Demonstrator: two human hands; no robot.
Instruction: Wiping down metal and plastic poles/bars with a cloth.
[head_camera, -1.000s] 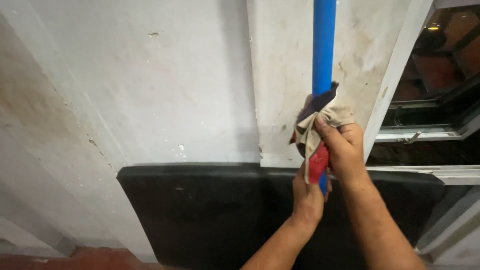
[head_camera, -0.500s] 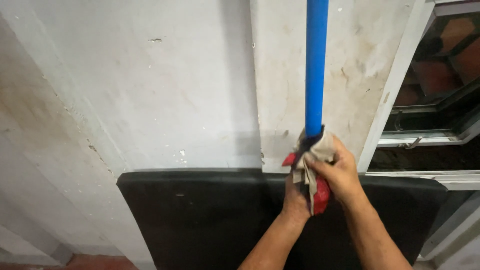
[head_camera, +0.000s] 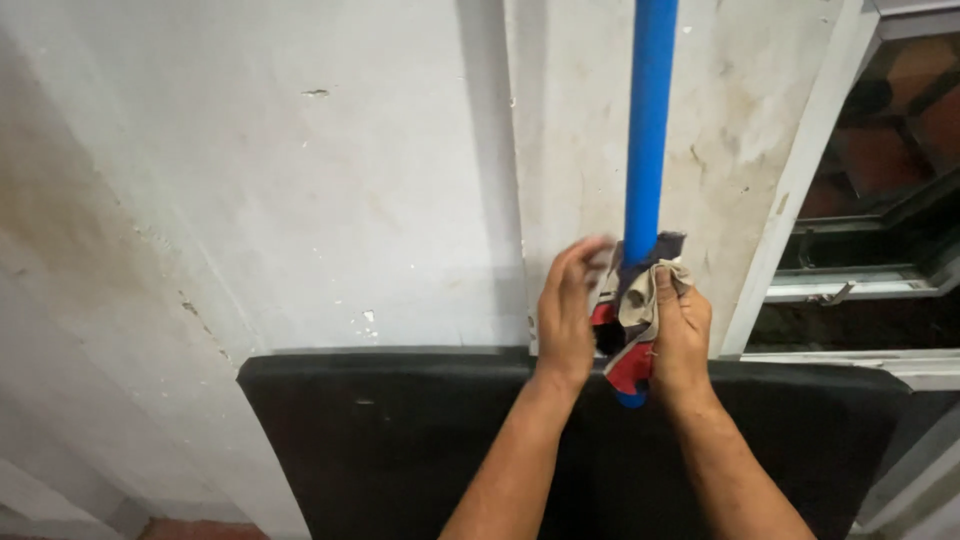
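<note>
While the long blue plastic pole (head_camera: 648, 120) stands nearly upright against the stained white plaster wall (head_camera: 300, 200), its lower end is wrapped in a crumpled multicolour cloth rag (head_camera: 632, 310) of beige, red and dark blue patches. Right hand (head_camera: 682, 325) is clamped around rag and pole together, fingers curled tight. Left hand (head_camera: 566, 310) sits just beside the rag on its left, fingers spread and blurred, palm facing the pole; whether it touches the cloth I cannot tell.

Handling estimate: pole looks stiff, smooth and round, probably hollow and light for its length, and likely slippery to bare skin. Rag is soft, limp and bunched, so it conforms to the tube and adds friction. Best hold appears to be through the cloth, near the bottom end, where the right hand already sits.

Surroundings: wall is matte, scuffed, with chipped specks. Below it, a flat black panel (head_camera: 400, 450) with rounded upper left corner, dull finish; the pole's lower tip shows just below the panel's top edge. On the right, a white window frame (head_camera: 800, 200) with a small metal latch (head_camera: 828, 294).
</note>
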